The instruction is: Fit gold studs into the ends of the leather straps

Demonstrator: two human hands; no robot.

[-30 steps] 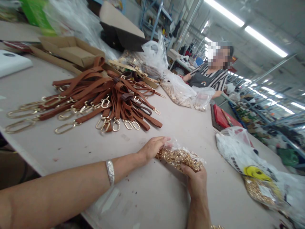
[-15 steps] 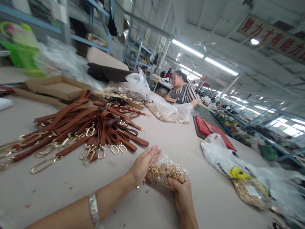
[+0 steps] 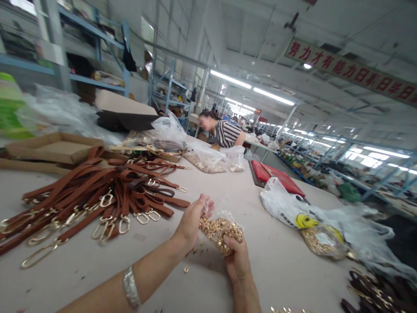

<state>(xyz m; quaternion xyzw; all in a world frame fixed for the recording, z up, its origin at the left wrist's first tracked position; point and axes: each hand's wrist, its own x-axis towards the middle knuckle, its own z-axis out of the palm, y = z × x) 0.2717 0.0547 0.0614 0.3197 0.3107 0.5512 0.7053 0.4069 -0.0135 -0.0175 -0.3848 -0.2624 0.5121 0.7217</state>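
Fingers of the right hand point(image 3: 238, 260) clasp the near, right end of a clear bag point(image 3: 219, 227) of gold pieces, slanting away leftward over the table point(image 3: 163, 271) to the left hand point(image 3: 189, 224), whose grip is unclear.

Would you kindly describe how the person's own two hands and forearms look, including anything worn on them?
The left hand and right hand are both ungloved, and no sleeve shows on either forearm. A wide, silver-coloured bracelet with a textured surface circles the left forearm near the wrist.
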